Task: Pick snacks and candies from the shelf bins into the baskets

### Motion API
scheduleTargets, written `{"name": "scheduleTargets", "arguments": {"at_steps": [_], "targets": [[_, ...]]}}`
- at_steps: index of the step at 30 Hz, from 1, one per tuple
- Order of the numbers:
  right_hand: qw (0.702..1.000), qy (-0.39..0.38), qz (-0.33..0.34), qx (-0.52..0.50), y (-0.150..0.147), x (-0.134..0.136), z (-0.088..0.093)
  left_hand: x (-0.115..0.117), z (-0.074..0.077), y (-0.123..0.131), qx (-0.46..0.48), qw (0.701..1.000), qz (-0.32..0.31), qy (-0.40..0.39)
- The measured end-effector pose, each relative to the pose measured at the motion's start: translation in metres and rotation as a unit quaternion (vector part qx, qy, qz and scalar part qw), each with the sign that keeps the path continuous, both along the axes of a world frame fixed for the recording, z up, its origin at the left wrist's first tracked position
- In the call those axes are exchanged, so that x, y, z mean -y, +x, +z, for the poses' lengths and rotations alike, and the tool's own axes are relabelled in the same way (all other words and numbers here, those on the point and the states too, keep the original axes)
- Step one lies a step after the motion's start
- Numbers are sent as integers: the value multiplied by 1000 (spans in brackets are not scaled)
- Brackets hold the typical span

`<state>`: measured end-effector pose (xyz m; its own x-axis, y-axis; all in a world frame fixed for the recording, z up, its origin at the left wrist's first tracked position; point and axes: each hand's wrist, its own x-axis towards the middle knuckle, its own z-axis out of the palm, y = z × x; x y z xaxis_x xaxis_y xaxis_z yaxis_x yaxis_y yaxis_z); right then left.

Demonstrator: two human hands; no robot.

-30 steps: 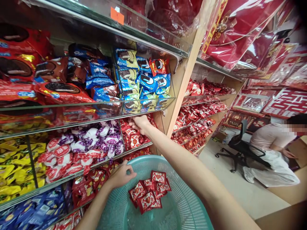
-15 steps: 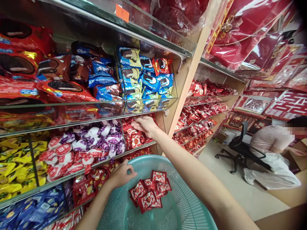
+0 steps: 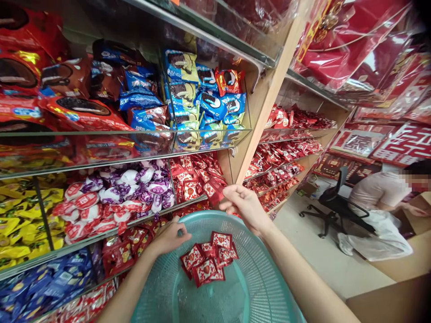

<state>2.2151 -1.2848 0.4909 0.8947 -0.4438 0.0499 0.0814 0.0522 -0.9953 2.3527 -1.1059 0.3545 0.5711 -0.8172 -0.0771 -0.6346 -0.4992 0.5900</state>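
Observation:
My right hand (image 3: 244, 206) pinches a small red candy packet (image 3: 213, 190) above the far right rim of a green plastic basket (image 3: 269, 251). The packet is just in front of the shelf compartment holding similar red packets (image 3: 190, 179). My left hand (image 3: 171, 235) has its fingers curled over the basket's left rim, gripping it. Inside the basket, several red and white candy packets (image 3: 205, 270) lie in a small pile near the middle of the bottom.
Glass-fronted shelves hold purple and white wrapped candies (image 3: 141, 184), yellow packets (image 3: 16, 220), blue packets (image 3: 50, 287) and cookie packs (image 3: 212, 103). A wooden upright (image 3: 269, 107) divides the shelving. At right, a person (image 3: 377, 193) sits on a black office chair (image 3: 336, 193) beside cardboard boxes.
My right hand has drawn back from the red candy compartment toward the basket, bringing out one red packet. My left hand stays on the rim.

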Motion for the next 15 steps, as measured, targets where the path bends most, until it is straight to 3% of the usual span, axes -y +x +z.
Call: {"name": "scheduleTargets", "arguments": {"at_steps": [5,10,12,15], "targets": [[974,-179,81,-112,-53,5,-28,0,-3,2,12,1000,-13,-10],[888,-427,151,-77,-79,4,-61,1,-7,3,16,1000,-13,-14],[856,-480,184,-48,-86,2,-70,1,-7,3,15,1000,-11,-15],[834,-507,216,-42,-93,1,-79,1,-7,3,10,1000,-6,-13]]}}
